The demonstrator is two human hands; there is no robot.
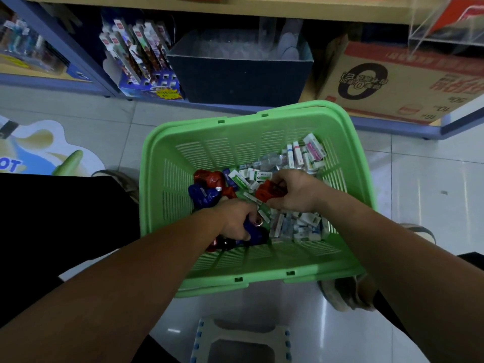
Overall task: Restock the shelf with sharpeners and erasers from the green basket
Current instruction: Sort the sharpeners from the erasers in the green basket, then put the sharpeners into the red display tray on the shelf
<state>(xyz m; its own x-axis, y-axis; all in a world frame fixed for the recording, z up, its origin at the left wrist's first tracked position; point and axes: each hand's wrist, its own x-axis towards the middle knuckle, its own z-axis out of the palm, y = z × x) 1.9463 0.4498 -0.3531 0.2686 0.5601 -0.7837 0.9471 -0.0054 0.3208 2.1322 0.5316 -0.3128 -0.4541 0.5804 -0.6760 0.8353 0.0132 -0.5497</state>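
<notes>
I saw the left hand (235, 221) with its fingers curled round a blue sharpener (255, 233) low in the green basket (167, 142) on the floor. Just beside it, the right hand (294, 191) pinched a red sharpener (268, 191) above the boxed erasers (306, 155) heaped toward the basket's right side.

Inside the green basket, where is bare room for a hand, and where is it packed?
Bare green basket mesh shows along the far wall beyond the sharpeners, and in a near strip below the left hand. The erasers crowd the middle and right, around the right hand.
</notes>
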